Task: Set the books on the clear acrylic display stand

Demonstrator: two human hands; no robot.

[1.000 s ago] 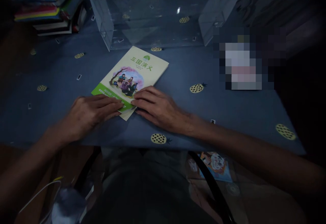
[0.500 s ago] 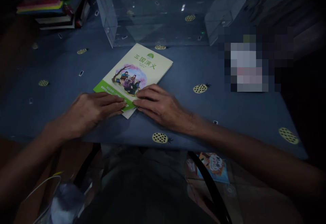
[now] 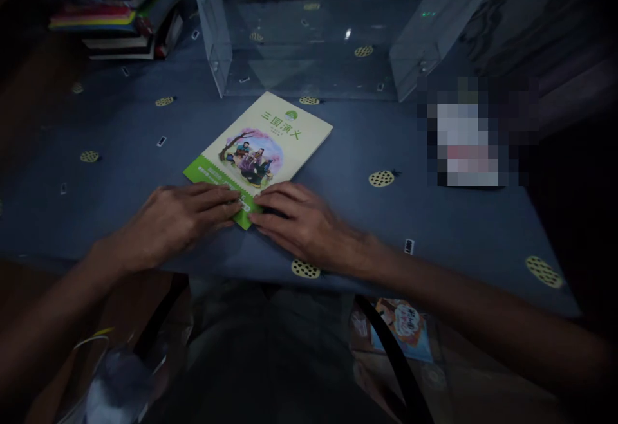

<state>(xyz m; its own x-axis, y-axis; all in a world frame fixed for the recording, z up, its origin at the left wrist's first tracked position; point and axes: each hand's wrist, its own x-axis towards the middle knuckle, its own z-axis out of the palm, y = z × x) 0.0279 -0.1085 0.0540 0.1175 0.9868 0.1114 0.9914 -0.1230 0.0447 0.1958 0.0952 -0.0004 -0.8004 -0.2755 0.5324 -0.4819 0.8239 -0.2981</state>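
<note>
Pretty dim room, blue pineapple-print tablecloth (image 3: 120, 128) on the table, clear acrylic case (image 3: 309, 44) at the far edge, book stack (image 3: 116, 15) far-left corner.

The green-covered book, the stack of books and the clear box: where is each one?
Green-covered book (image 3: 263, 147): head view, on its cover picture.
Stack of books (image 3: 120, 22): head view, on the spines.
Clear box (image 3: 212, 31): head view, on its left wall.

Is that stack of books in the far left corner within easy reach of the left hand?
Probably yes, with a stretch. The left hand rests flat on the green book; bare blue tablecloth lies between it and the stack of books.
</note>
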